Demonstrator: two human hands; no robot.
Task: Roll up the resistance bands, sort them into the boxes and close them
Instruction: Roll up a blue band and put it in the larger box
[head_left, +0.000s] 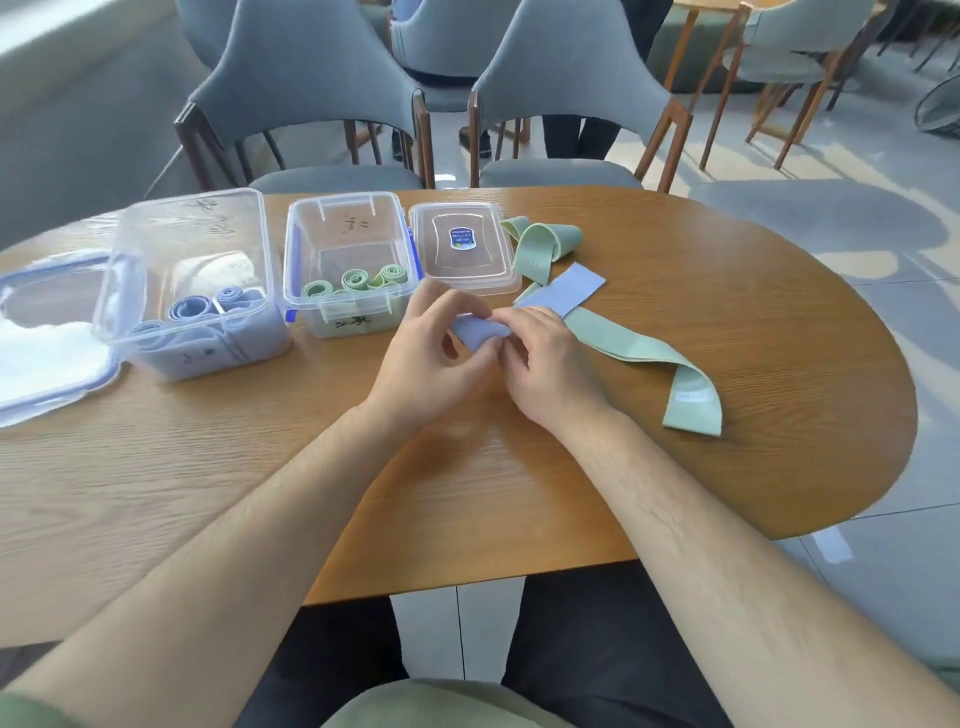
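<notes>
- Several rolls already stowed: blue ones in the left box (156, 234), three green in the middle box (353, 223); roughly halfway, at a guess.
- Left hand (426, 348) and right hand (545, 364) together, pinching the blue band (480, 332) just above the table (727, 291), near end curled, flat tail trailing.
- Left to roll: long green band (639, 353) and curled green band (543, 244), flat matte elastic.
- Clear rigid near lid (465, 249) and far-left lid (47, 332) both off.
</notes>
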